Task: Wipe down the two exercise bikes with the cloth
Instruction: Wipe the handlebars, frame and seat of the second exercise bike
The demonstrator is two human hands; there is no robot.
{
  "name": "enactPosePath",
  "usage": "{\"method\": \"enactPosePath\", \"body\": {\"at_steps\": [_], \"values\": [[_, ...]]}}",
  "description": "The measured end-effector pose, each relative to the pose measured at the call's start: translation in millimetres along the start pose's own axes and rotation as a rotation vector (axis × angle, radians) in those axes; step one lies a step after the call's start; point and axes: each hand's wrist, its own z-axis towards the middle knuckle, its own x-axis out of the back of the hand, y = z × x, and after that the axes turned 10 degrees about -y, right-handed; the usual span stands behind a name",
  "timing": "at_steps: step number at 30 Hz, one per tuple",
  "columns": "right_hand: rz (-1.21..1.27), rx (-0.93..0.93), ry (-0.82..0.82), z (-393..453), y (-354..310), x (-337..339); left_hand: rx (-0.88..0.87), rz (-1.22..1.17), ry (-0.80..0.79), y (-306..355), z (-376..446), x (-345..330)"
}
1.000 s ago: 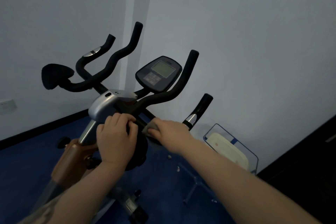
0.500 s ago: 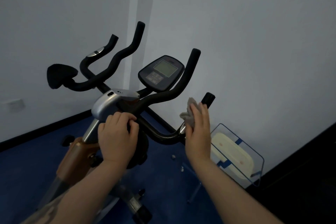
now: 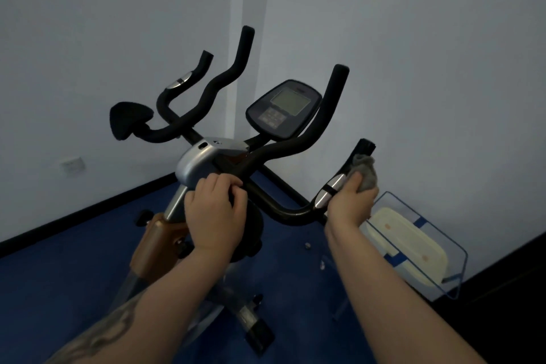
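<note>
Our right hand point(image 3: 351, 201) has climbed the short right grip of the black-handled exercise bike point(image 3: 298, 145), carrying the crumpled grey cloth point(image 3: 365, 171) with it.

A second ago we held the cloth low on the bar near the stem; now our fingers curl round it and press it against the grip just above its silver sensor band point(image 3: 329, 190), below the black end cap. Our left hand point(image 3: 215, 213) has stayed put, fingers curled over the bar beside the silver stem cover point(image 3: 204, 161). The bike has looping black foam handlebars, a dark console with a grey screen point(image 3: 283, 109) and a bronze frame point(image 3: 153, 241). Behind our right wrist a clear plastic tray holding a cream slab point(image 3: 413, 248) stands on the blue floor point(image 3: 59, 289), close to the grip.
</note>
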Motion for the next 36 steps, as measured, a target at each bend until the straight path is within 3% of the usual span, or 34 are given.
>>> {"method": "enactPosePath", "body": {"at_steps": [4, 8, 15, 18, 21, 25, 31, 36], "values": [[-0.069, 0.048, -0.243, -69, 30, 11, 0.039, -0.115, -0.02, 3, -1, 3], [0.038, -0.339, -0.57, -120, 55, 36, 0.158, -0.366, -0.085, -3, -13, 10], [0.334, -0.668, -0.612, -170, 62, 30, 0.32, -0.703, -0.504, -51, -73, 52], [0.258, -0.648, -0.727, -188, 67, 39, 0.465, -0.817, -0.687, -51, -94, 75], [0.124, -0.524, -0.883, -208, 64, 51, 0.441, -0.963, -0.799, -33, -116, 100], [0.085, -0.381, -1.073, -229, 54, 74, 0.369, -0.893, -0.694, -18, -141, 131], [0.051, -0.254, -1.187, -261, 48, 117, 0.284, -0.631, -0.562, 11, -204, 163], [-0.077, -0.134, -1.21, -287, 52, 140, 0.394, -0.518, -0.397, 22, -240, 190]]}}
